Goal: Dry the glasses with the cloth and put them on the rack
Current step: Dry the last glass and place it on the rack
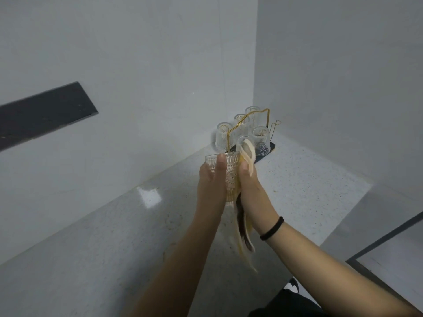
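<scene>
A clear embossed glass (231, 177) is held upright above the counter, rim up. My left hand (211, 181) grips its left side, thumb near the rim. My right hand (250, 186) presses a cream and yellow cloth (245, 234) against the right side of the glass; the cloth pokes out above my thumb and hangs down below the wrist. Behind, in the corner, a gold wire rack (249, 122) on a dark base carries several upside-down glasses (261, 140). One thin peg at the rack's right stands bare.
The pale speckled counter (114, 236) runs along the left wall into the corner. A dark rectangular panel (43, 110) is set in the left wall. At the lower right a dark-framed edge (377, 245) bounds the counter. A black band circles my right wrist.
</scene>
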